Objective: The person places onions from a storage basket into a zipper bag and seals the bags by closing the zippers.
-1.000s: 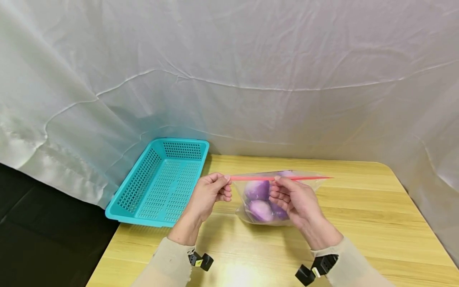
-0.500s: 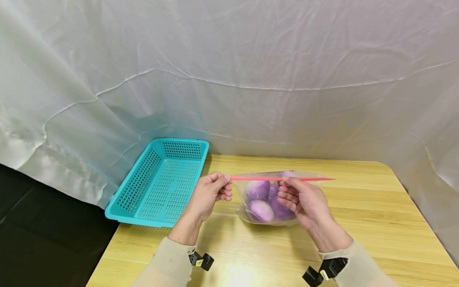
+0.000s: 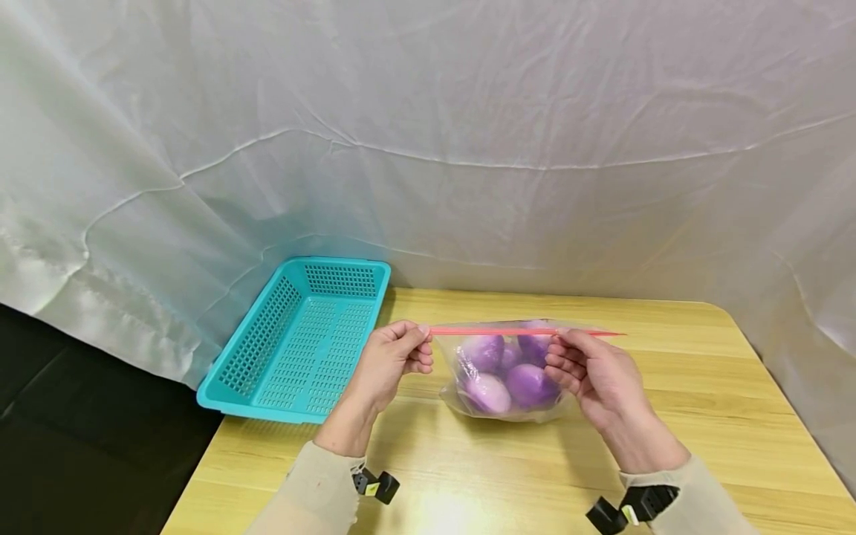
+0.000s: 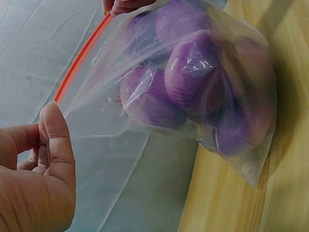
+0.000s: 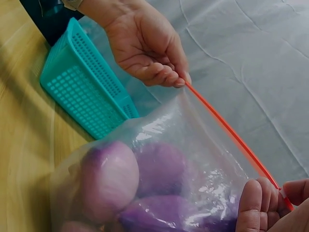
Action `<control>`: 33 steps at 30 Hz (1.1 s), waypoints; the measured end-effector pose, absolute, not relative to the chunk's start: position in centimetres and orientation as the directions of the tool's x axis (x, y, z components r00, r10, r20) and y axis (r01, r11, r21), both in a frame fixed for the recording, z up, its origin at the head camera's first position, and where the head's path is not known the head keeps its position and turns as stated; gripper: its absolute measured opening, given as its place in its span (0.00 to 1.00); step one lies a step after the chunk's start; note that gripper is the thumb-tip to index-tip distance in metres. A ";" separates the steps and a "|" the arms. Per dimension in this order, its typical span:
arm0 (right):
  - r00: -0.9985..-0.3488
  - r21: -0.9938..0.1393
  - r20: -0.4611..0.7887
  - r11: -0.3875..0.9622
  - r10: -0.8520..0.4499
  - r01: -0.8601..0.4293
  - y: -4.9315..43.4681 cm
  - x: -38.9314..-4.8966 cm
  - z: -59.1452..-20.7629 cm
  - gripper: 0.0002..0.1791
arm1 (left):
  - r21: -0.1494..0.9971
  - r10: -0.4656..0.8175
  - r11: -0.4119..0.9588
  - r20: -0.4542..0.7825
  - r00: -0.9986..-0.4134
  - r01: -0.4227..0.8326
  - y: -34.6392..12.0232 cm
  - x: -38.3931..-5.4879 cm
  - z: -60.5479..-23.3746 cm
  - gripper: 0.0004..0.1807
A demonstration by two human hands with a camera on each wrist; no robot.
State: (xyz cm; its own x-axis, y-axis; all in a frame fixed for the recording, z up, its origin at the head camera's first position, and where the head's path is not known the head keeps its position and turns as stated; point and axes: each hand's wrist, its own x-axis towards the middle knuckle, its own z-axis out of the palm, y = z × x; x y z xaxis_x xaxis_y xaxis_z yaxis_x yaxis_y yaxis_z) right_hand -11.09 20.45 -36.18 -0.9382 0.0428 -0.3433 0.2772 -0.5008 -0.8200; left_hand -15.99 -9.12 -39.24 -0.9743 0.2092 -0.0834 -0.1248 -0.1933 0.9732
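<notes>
A clear zip bag [image 3: 458, 403] stands on the table, filled with several round purple-and-white vegetables [image 3: 531, 385] that look like onions. Along its top runs a red zip strip [image 3: 491, 331]. My left hand [image 3: 393, 353] pinches the strip's left end between thumb and finger. Farther right, my right hand [image 3: 602, 375] pinches the same strip, and its red tip sticks out beyond the fingers. A small whitish piece shows on the strip [image 5: 227, 128] at the right fingertips in the right wrist view. The left wrist view shows the vegetables [image 4: 190, 70] bunched low in the bag.
A turquoise perforated basket [image 3: 317, 357] sits left of the bag on the wooden table [image 3: 702, 416], with nothing in it. A grey-white curtain [image 3: 468, 208] hangs behind the table's back edge. Dark floor or cloth [image 3: 87, 416] lies at the left.
My right hand has slid to the right along the red strip, uncovering more of the vegetables. My left hand has stayed at the strip's left end.
</notes>
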 end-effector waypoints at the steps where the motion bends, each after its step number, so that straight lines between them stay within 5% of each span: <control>1: -0.940 -0.820 -0.339 -0.503 0.043 0.273 20.6 -11.1 -36.2 0.16 | 0.973 0.207 -0.195 -0.084 -0.975 -0.125 -9.1 -16.0 -39.2 0.11; 33: -0.944 -0.730 -0.324 -0.650 0.060 0.210 26.2 -11.4 -35.4 0.13 | 0.977 0.158 -0.187 -0.075 -0.985 -0.105 -8.9 -16.7 -38.7 0.10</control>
State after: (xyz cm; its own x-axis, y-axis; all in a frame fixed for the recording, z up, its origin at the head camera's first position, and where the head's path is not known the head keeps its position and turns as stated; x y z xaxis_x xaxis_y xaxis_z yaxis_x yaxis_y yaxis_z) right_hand -11.45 26.16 -35.44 -0.9441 0.0599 -0.3242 0.2095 -0.6503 -0.7302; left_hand -16.66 -8.89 -38.73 -0.9846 0.1581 -0.0752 -0.1047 -0.1873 0.9767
